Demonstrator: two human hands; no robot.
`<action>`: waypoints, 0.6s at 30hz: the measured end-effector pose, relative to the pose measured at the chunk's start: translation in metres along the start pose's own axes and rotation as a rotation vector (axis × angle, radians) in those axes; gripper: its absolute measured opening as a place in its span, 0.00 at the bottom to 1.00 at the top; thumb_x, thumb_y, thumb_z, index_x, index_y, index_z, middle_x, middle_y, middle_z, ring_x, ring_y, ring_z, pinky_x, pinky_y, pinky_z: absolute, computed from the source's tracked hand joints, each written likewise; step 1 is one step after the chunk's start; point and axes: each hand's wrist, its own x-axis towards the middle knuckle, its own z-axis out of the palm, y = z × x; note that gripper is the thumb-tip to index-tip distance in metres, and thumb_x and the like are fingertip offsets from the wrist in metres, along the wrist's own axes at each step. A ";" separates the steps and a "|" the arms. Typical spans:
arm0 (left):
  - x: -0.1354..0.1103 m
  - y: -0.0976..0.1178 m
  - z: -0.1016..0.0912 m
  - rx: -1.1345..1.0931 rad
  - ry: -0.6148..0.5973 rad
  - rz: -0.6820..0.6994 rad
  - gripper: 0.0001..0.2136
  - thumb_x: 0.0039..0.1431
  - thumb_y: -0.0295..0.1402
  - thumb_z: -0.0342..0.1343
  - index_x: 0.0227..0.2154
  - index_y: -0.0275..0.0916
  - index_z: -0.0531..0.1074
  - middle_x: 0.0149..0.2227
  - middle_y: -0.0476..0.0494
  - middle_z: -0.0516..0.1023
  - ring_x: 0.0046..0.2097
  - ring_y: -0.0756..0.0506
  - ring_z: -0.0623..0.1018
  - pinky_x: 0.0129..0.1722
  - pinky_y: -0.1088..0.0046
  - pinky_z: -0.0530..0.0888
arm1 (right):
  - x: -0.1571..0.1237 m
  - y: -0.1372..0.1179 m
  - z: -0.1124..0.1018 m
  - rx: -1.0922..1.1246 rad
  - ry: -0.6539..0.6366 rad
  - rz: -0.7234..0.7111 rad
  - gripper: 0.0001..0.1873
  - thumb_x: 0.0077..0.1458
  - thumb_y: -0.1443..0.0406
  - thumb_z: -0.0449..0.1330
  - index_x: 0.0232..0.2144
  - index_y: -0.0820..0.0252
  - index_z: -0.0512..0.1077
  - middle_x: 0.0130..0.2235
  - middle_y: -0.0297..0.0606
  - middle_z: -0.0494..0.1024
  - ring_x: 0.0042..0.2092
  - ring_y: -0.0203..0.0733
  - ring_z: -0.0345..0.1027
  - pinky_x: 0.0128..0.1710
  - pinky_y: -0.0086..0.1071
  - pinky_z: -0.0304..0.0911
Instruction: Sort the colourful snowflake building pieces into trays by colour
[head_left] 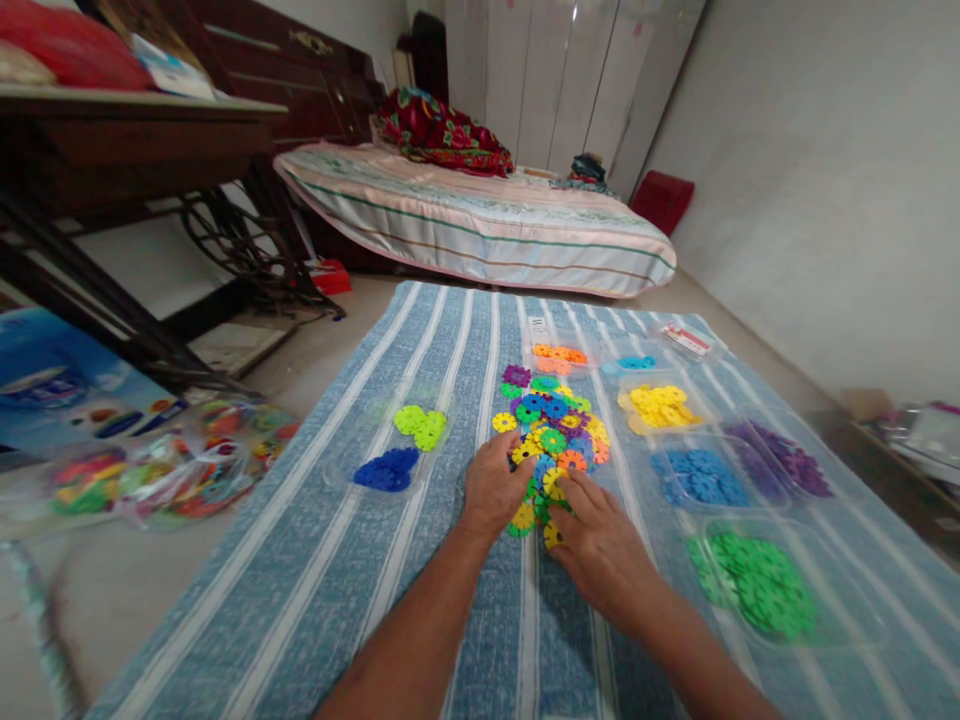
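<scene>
A mixed pile of flower-shaped interlocking plastic discs (553, 441) in several colours lies on the striped cloth between and beyond my hands. My left hand (493, 488) is at the pile's left edge, its thumb and fingers closed around a yellow disc (523, 453). My right hand (601, 528) reaches in from the near right. Its curled fingers grip a yellow disc (555, 484), and another yellow disc (553, 535) shows beside its thumb. The fingers cover parts of these discs.
Clear containers hold sorted discs: green (772, 585), blue (701, 476), purple (791, 458), yellow (664, 407) and orange (559, 355) on the right. A left container holds lime discs (421, 426) and dark-blue discs (386, 470). A bed (480, 225) stands beyond.
</scene>
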 end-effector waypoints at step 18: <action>0.000 0.002 0.000 -0.014 0.011 -0.009 0.15 0.52 0.31 0.57 0.44 0.40 0.71 0.42 0.44 0.78 0.45 0.44 0.76 0.47 0.67 0.72 | -0.023 -0.003 0.006 0.065 0.163 0.089 0.07 0.51 0.71 0.59 0.35 0.61 0.72 0.47 0.48 0.74 0.55 0.54 0.62 0.53 0.49 0.63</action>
